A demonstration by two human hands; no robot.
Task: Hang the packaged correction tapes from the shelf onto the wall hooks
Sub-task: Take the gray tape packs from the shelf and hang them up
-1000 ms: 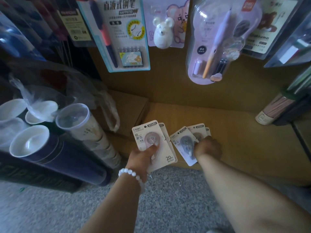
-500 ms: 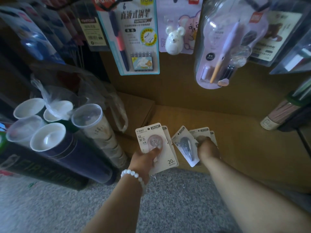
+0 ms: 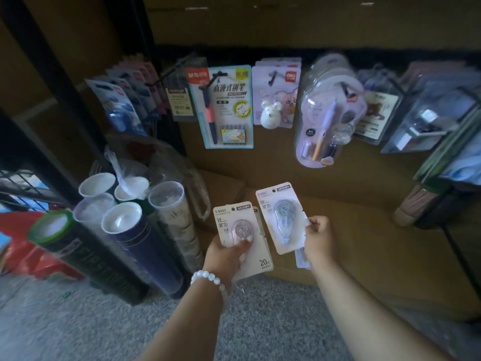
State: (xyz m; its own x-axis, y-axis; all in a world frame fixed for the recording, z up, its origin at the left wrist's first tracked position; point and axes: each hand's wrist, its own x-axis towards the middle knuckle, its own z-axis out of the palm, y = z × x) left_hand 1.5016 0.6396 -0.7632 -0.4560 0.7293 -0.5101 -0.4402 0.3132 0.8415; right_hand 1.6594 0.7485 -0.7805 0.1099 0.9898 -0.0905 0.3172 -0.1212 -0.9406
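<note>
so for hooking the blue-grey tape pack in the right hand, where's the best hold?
Probably its lower right edge, from the right, as the right hand pinches the blue-grey tape pack now. The card is flat and thin, the blister bulges mid-card, and the hang hole sits at the top, so a low edge pinch keeps it clear.

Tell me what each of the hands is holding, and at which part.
The left hand grips a pink correction tape pack at its lower part, thumb on the blister. The right hand pinches a blue correction tape pack at its right edge.
</note>
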